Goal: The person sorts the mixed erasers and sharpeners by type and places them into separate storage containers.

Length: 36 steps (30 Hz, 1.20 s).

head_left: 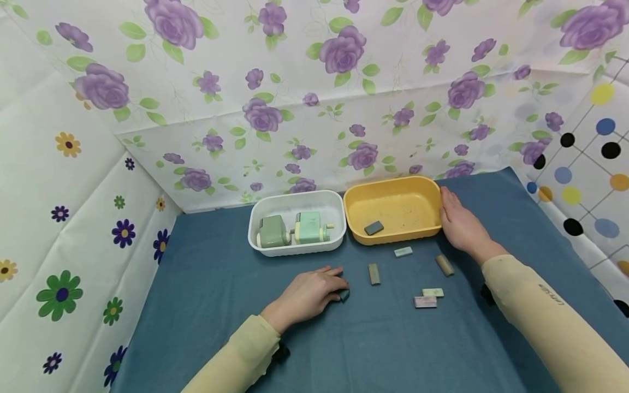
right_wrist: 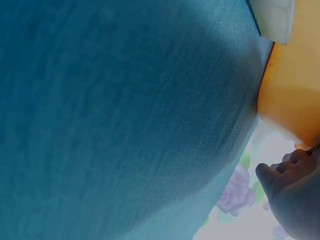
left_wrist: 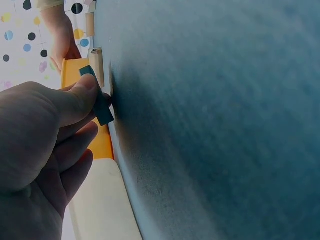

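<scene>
My left hand [head_left: 312,293] pinches a small dark teal eraser [left_wrist: 103,111] between thumb and fingers, low over the blue cloth. Against the right end of the yellow basket [head_left: 393,237] lies my right hand [head_left: 463,225], its fingers straight along the outer wall. One dark grey eraser [head_left: 374,228] sits inside that basket. Right of my left hand, on the cloth, is an olive-brown eraser [head_left: 374,274]. A pale green eraser [head_left: 403,251] lies just in front of the basket, and a tan one [head_left: 444,265] is nearer my right hand.
Left of the yellow basket, a white basket [head_left: 302,250] holds a dark green sharpener [head_left: 273,232] and a mint green sharpener [head_left: 308,227], both with cranks. A pink eraser [head_left: 425,302] and a light green eraser [head_left: 433,292] lie together at front right. Flowered sheets [head_left: 295,82] stand behind.
</scene>
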{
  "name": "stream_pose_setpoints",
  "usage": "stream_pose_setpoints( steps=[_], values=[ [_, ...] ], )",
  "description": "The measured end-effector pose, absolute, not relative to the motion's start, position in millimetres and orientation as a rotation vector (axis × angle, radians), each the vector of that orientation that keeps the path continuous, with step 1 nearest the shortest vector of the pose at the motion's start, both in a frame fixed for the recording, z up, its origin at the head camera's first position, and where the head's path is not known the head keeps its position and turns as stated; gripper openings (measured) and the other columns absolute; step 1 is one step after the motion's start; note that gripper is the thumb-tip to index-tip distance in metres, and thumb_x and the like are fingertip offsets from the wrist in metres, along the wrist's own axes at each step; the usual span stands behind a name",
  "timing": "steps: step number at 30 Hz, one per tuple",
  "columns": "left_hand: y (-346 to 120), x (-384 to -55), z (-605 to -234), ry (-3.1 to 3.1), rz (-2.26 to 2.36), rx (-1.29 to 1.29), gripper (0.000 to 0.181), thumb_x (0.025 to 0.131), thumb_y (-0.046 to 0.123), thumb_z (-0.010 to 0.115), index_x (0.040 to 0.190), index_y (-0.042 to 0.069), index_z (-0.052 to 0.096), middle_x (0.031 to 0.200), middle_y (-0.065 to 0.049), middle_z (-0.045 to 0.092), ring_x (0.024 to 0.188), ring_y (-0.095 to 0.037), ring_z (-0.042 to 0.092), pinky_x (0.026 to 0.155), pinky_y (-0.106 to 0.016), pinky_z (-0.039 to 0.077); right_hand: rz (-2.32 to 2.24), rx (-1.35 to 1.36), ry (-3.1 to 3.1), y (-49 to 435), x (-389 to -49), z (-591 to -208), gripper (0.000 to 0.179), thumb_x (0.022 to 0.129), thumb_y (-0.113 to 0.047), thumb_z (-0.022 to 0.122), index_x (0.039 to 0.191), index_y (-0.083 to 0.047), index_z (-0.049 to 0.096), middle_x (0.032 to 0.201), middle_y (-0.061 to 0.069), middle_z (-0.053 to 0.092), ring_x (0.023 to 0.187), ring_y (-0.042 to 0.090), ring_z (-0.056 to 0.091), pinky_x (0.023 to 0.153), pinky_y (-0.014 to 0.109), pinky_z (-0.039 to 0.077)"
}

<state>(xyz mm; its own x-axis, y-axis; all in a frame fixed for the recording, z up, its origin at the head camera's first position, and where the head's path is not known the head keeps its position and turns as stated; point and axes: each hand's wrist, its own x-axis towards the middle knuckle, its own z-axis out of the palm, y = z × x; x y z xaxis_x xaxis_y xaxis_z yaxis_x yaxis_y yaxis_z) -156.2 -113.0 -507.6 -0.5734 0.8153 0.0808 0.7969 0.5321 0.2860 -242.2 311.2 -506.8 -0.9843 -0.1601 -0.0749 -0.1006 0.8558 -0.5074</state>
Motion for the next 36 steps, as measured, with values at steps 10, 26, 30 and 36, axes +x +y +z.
stream_pose_setpoints(
  steps=[10, 26, 30, 36],
  values=[
    [-113.5, -157.6, -508.3, 2.711, 0.493, 1.398, 0.027, 0.101, 0.013, 0.076, 0.128, 0.017, 0.077, 0.134, -0.001, 0.074, 0.144, -0.023, 0.056, 0.121, -0.037, 0.042, -0.785, -0.216, 2.918, 311.7, -243.8, -506.2, 0.066, 0.119, -0.031, 0.022, 0.168, -0.001, -0.011, 0.176, 0.022, -0.008, 0.162, 0.045, -0.002, 0.129, 0.063, 0.009],
    [-112.6, -158.1, -505.0, 2.733, 0.488, 1.373, 0.026, 0.104, 0.015, 0.074, 0.129, 0.017, 0.076, 0.14, -0.006, 0.071, 0.145, -0.024, 0.054, 0.12, -0.039, 0.043, -0.776, -0.207, 2.922, 311.1, -243.1, -504.6, 0.067, 0.119, -0.029, 0.025, 0.169, -0.002, -0.011, 0.177, 0.023, -0.004, 0.162, 0.045, 0.0, 0.129, 0.064, 0.01],
    [-111.9, -158.2, -504.8, 2.734, 0.479, 1.357, 0.026, 0.104, 0.016, 0.073, 0.13, 0.017, 0.076, 0.141, -0.007, 0.07, 0.145, -0.025, 0.054, 0.119, -0.04, 0.045, -0.778, -0.21, 2.919, 310.8, -242.5, -503.4, 0.067, 0.119, -0.029, 0.025, 0.169, -0.001, -0.01, 0.177, 0.023, -0.005, 0.162, 0.045, -0.001, 0.129, 0.064, 0.01],
    [-111.1, -158.4, -503.6, 2.737, 0.484, 1.347, 0.026, 0.104, 0.016, 0.073, 0.13, 0.016, 0.076, 0.142, -0.008, 0.07, 0.145, -0.026, 0.054, 0.119, -0.041, 0.045, -0.772, -0.204, 2.912, 310.1, -241.6, -501.3, 0.067, 0.119, -0.028, 0.025, 0.168, -0.002, -0.012, 0.177, 0.024, -0.005, 0.162, 0.045, -0.001, 0.129, 0.064, 0.01]
  ],
)
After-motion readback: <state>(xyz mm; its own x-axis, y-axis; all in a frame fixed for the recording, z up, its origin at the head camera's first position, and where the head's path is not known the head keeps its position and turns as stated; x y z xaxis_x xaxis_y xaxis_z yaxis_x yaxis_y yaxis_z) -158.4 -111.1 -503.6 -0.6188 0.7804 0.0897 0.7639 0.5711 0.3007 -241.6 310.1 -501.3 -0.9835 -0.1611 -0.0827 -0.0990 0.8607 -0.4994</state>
